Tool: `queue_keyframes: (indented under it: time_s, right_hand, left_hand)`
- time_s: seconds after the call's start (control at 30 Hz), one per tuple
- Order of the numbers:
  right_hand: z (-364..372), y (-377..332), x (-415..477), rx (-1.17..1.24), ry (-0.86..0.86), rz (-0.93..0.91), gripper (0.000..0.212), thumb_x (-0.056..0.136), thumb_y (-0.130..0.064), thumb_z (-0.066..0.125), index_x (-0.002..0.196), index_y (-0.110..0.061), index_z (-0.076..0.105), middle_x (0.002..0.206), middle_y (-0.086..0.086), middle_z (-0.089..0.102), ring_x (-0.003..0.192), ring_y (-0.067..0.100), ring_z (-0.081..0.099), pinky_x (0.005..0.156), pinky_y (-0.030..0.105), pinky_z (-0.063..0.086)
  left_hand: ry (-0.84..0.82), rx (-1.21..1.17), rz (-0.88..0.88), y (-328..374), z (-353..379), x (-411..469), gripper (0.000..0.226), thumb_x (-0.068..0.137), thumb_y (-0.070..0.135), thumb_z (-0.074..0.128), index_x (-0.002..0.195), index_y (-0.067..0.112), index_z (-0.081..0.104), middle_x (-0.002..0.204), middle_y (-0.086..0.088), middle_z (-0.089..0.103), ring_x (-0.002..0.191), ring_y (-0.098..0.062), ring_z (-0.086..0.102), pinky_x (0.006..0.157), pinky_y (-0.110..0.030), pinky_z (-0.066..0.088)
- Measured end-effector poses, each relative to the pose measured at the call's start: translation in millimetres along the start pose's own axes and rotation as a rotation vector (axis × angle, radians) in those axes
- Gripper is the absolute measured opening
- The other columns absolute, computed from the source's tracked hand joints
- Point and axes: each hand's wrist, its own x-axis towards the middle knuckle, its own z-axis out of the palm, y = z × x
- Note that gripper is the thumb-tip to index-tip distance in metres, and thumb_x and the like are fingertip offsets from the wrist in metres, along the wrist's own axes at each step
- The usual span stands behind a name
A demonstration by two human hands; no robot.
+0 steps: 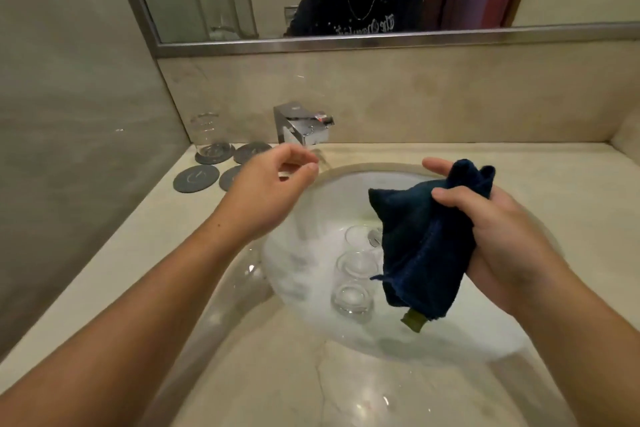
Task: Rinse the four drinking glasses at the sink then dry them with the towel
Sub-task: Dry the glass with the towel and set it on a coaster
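Three drinking glasses (356,265) in sink (346,191), fourth glass (207,132) on coaster (228,151).
Right hand (512,236) grips navy towel (426,243); left hand (270,191) loosely curled, empty.

We see a plain dark navy towel (433,246) with an olive-green tag (414,319) at its near end. The sink (346,184) is white, and the glasses (356,265) inside it are clear and colourless, like the glass (207,132) at the far left. The round coasters (196,178) are dark grey. The counter (277,374) is cream stone with faint veining. The faucet (301,125) is shiny chrome and the mirror frame (346,43) is dull silver.
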Motion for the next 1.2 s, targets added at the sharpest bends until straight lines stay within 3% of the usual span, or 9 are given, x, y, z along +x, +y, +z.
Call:
queue_keyframes:
  time_s: [0.07, 0.2, 0.27, 0.37, 0.63, 0.83, 0.9, 1.1, 1.2]
  right_hand:
    - [-16.2, 4.7, -0.4, 0.074, 0.024, 0.013, 0.036, 0.103, -0.01, 0.053, 0.124, -0.029, 0.075, 0.12, 0.009, 0.076, 0.107, 0.023, 0.076, 0.089, 0.037, 0.06]
    - [-40.1, 21.7, 2.9, 0.227, 0.108, 0.073, 0.038, 0.103, -0.01, 0.048, 0.131, -0.022, 0.071, 0.124, 0.008, 0.077, 0.111, 0.023, 0.076, 0.095, 0.039, 0.058]
    - [-43.7, 31.8, 5.6, 0.281, 0.121, 0.128, 0.039, 0.103, -0.011, 0.046, 0.134, -0.02, 0.068, 0.125, 0.009, 0.077, 0.113, 0.024, 0.075, 0.098, 0.041, 0.057]
    - [-45.6, 44.7, 10.8, 0.318, 0.119, 0.205, 0.04, 0.102, -0.012, 0.046, 0.138, -0.013, 0.064, 0.132, 0.014, 0.073, 0.123, 0.032, 0.07, 0.109, 0.047, 0.052]
    - [-53.4, 50.7, 15.8, 0.326, 0.103, 0.307, 0.049, 0.095, -0.013, 0.045, 0.14, 0.002, 0.057, 0.129, 0.024, 0.072, 0.124, 0.04, 0.068, 0.112, 0.056, 0.047]
    - [-64.0, 46.6, 15.8, 0.461, 0.135, 0.26, 0.038, 0.097, -0.011, 0.043, 0.126, 0.002, 0.064, 0.124, 0.024, 0.074, 0.12, 0.04, 0.07, 0.109, 0.059, 0.049]
    - [-62.3, 46.4, 15.1, 0.487, 0.131, 0.243, 0.036, 0.098, -0.011, 0.044, 0.126, 0.001, 0.064, 0.123, 0.023, 0.075, 0.119, 0.04, 0.07, 0.109, 0.059, 0.049]
    - [-47.5, 42.2, 12.9, 0.566, 0.089, 0.065, 0.026, 0.106, -0.014, 0.051, 0.125, -0.007, 0.066, 0.121, 0.012, 0.078, 0.112, 0.023, 0.076, 0.089, 0.038, 0.059]
    - [-37.9, 46.9, 10.7, 0.353, 0.035, -0.086, 0.022, 0.104, -0.019, 0.058, 0.121, -0.011, 0.069, 0.115, 0.011, 0.078, 0.113, 0.023, 0.075, 0.094, 0.042, 0.06]
  left_hand:
    - [-0.152, 0.039, -0.005, 4.5, 18.7, -11.8, 0.015, 0.1, 0.03, 0.067, 0.113, 0.024, 0.073, 0.108, 0.015, 0.074, 0.097, 0.009, 0.065, 0.079, -0.003, 0.045]
    - [-0.429, 0.25, -0.15, -3.7, 54.7, -25.4, 0.057, 0.091, 0.053, 0.071, 0.14, 0.028, 0.057, 0.133, 0.011, 0.065, 0.115, -0.008, 0.064, 0.099, -0.029, 0.052]
    - [-0.574, 0.432, -0.282, -10.7, 69.3, -30.6, 0.082, 0.085, 0.065, 0.072, 0.15, 0.023, 0.044, 0.143, 0.006, 0.059, 0.122, -0.017, 0.061, 0.1, -0.034, 0.05]
    - [-0.664, 0.572, -0.41, -21.2, 84.5, -33.2, 0.096, 0.078, 0.071, 0.073, 0.151, 0.017, 0.041, 0.145, 0.0, 0.058, 0.123, -0.022, 0.06, 0.103, -0.039, 0.05]
    - [-0.664, 0.541, -0.41, -35.4, 108.1, -33.8, 0.095, 0.074, 0.069, 0.079, 0.15, 0.024, 0.042, 0.151, 0.009, 0.055, 0.12, -0.018, 0.06, 0.092, -0.031, 0.049]
    - [-0.554, 0.432, -0.37, -34.9, 97.6, -38.7, 0.073, 0.072, 0.059, 0.083, 0.129, 0.026, 0.052, 0.11, 0.015, 0.066, 0.098, -0.006, 0.063, 0.082, -0.028, 0.053]
    - [-0.487, 0.361, -0.333, -26.1, 88.6, -38.0, 0.066, 0.074, 0.055, 0.084, 0.126, 0.028, 0.052, 0.11, 0.014, 0.064, 0.096, -0.004, 0.064, 0.078, -0.025, 0.052]
    - [-0.316, 0.045, -0.189, 6.7, 84.3, -48.6, 0.064, 0.077, 0.052, 0.08, 0.131, 0.043, 0.048, 0.123, 0.015, 0.058, 0.104, -0.001, 0.064, 0.074, -0.018, 0.047]
    - [-0.308, -0.034, -0.14, 16.8, 96.0, -56.1, 0.065, 0.077, 0.056, 0.079, 0.134, 0.049, 0.047, 0.124, 0.016, 0.055, 0.109, 0.001, 0.061, 0.077, -0.016, 0.047]
